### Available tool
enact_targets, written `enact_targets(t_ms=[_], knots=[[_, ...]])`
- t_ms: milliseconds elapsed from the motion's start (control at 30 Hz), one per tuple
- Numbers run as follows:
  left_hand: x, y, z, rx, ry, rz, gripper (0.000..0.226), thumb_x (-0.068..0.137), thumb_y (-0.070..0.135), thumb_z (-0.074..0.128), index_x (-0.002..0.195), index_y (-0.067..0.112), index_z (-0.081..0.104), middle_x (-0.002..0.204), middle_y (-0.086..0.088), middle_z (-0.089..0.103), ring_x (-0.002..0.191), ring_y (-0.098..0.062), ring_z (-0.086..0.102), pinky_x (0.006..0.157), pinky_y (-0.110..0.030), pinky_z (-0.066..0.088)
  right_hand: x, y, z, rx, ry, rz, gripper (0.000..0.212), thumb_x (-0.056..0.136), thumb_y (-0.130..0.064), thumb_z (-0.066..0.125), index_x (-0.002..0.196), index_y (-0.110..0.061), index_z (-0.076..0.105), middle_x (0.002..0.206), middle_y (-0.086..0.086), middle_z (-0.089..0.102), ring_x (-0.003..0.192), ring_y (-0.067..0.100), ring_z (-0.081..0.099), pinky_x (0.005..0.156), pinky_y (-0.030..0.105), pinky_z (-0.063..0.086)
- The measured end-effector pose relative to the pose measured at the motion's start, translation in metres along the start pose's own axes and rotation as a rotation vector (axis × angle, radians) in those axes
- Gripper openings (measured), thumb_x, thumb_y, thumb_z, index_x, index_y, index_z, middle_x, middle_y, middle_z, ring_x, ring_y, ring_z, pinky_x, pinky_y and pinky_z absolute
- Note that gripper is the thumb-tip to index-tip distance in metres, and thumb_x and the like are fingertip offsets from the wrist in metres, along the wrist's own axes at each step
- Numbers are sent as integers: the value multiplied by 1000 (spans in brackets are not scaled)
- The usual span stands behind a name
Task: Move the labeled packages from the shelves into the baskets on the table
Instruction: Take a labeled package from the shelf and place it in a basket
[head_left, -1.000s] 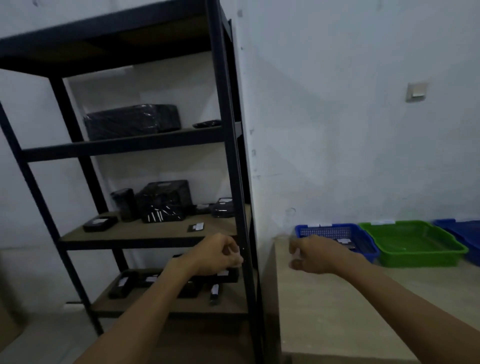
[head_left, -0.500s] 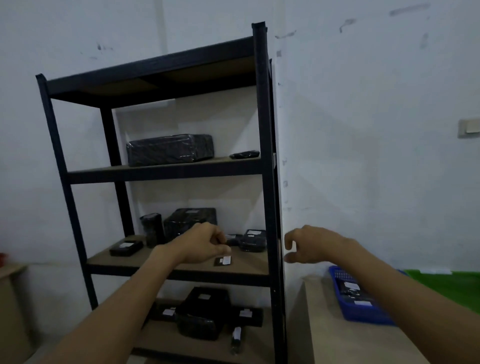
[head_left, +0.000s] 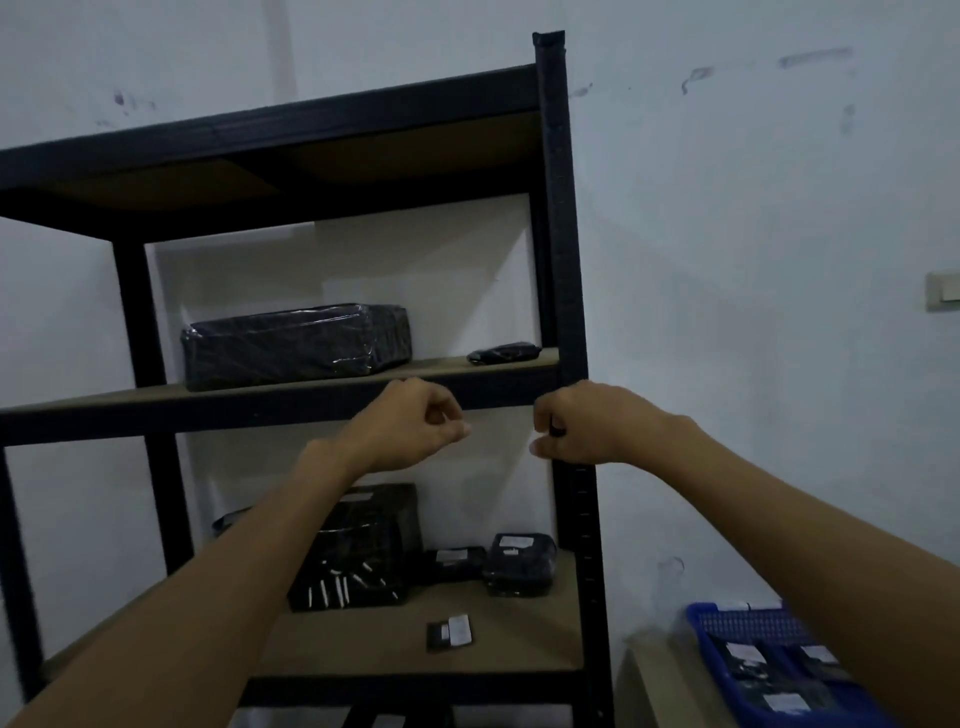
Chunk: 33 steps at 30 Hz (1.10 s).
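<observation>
On the upper shelf (head_left: 436, 370): we count two, a large package (head_left: 296, 345) and a small package (head_left: 504, 353).
Hands: our left hand (head_left: 410, 426) and right hand (head_left: 587, 423), both curled, empty.

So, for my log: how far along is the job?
Done: a few labeled packages lie in the blue basket. In hand: nothing; left hand and right hand are curled and empty. Left: the large wrapped package, a small package, and more packages on the shelf below.

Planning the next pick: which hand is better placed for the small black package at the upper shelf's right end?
Left, probably. The left hand hovers in front of the open bay below the small black package; the right hand overlaps the black metal upright, which could obstruct it.
</observation>
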<state>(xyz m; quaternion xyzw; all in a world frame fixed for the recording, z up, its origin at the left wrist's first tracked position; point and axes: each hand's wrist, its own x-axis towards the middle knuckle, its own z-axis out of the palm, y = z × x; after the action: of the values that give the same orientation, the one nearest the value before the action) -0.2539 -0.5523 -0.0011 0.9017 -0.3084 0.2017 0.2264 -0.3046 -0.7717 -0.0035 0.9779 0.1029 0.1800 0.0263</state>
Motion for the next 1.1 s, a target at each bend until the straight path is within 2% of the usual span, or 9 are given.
enact_targets(t_ms=[167,333,467,567,667,767,833,967,1100], knots=[[51,-31,3,-29,83,93,11,87,30,67,89,20,73,83,8,70,79,-7,65,80,-36,56,43,-4,0,-57,178,24,33,89,-44,56,114,-21,58,120,2,56,100,21,58,78,30,47],[97,-48,11,13,258,160,4,86,30,66,84,26,67,81,11,63,78,-11,61,77,-36,53,70,-5,8,-221,332,-60,48,90,-42,53,131,-20,45,128,4,49,113,22,51,90,33,43],[135,-58,15,24,296,101,25,89,26,59,114,23,62,113,4,61,106,-15,56,93,-34,47,97,0,27,-211,392,-57,57,88,-44,53,137,-18,38,138,3,43,126,21,42,107,36,35],[161,-57,15,9,161,112,49,93,21,57,140,24,44,144,1,47,130,-18,45,106,-31,37,110,7,45,-205,385,-5,58,89,-45,51,138,-17,37,140,5,43,130,23,40,112,38,30],[179,-52,19,-77,-9,90,65,93,19,55,150,32,27,155,3,32,139,-16,35,106,-22,28,114,11,63,-196,399,31,59,88,-46,49,137,-15,40,131,7,51,122,26,49,110,42,33],[194,-53,29,-124,-151,39,67,92,24,55,151,34,25,153,2,37,136,-16,40,106,-22,30,115,15,75,-168,499,46,58,83,-48,42,129,-14,52,119,7,60,110,26,57,103,43,43],[200,-57,34,-78,-198,15,54,92,29,56,144,30,41,144,1,50,127,-14,48,104,-23,34,116,16,80,-160,532,38,58,84,-48,40,129,-14,52,118,8,59,110,26,57,103,43,43],[200,-62,30,38,-102,39,32,91,43,56,114,25,70,119,3,66,106,-13,59,98,-32,46,118,19,84,-172,562,19,58,85,-48,40,130,-13,50,119,9,58,110,27,55,103,45,42],[205,-67,19,126,28,-20,34,94,41,51,101,16,73,107,-4,69,92,-20,62,82,-32,49,120,20,88,-165,572,16,59,85,-49,40,131,-13,47,120,9,56,111,27,53,105,45,39]])
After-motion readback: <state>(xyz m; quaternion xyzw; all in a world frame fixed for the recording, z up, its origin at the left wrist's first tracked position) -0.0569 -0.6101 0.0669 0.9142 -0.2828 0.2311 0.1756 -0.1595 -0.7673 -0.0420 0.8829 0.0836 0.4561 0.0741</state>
